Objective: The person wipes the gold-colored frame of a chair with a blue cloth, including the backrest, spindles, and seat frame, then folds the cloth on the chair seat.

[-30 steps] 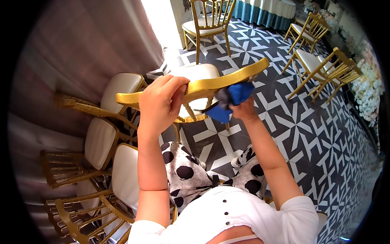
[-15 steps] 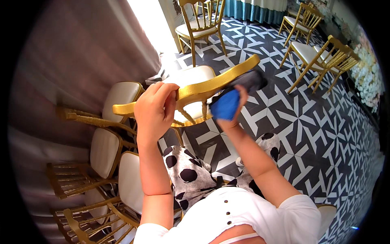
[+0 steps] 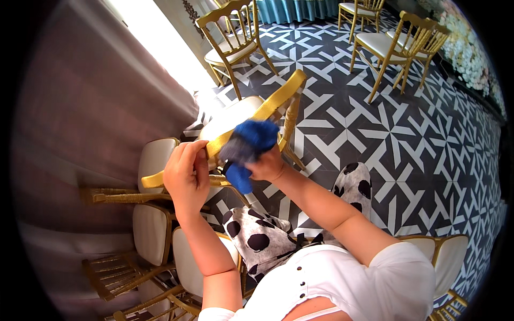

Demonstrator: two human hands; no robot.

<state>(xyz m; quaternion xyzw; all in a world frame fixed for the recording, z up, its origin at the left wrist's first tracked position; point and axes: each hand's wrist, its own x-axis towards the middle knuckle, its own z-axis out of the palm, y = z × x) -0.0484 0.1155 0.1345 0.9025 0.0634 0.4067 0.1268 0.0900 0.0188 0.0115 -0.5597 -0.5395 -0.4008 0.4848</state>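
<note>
A gold wooden chair with a pale padded seat [image 3: 227, 116] stands in front of me, its curved top rail [image 3: 282, 97] slanting up to the right. My left hand [image 3: 184, 174] is closed round the rail near its left end. With my right hand [image 3: 269, 165] I grip a bunched blue and dark grey cloth [image 3: 256, 135], which lies over the middle of the rail. The cloth is smeared by motion, and a blue part of it hangs below my fingers. Some of the chair's spindles and legs are hidden behind my hands.
Several similar chairs [image 3: 151, 232] crowd together at my left, beside a pinkish-grey curtain [image 3: 107, 101]. Another chair [image 3: 231, 47] stands ahead, with more [image 3: 383, 44] at the far right near white flowers [image 3: 465, 53]. A chair seat [image 3: 451, 262] shows close by at lower right.
My right hand has brought the cloth from the rail's right end down and left to its middle. My left hand still grips the rail. The view has shifted, and the rail appears more steeply tilted.
</note>
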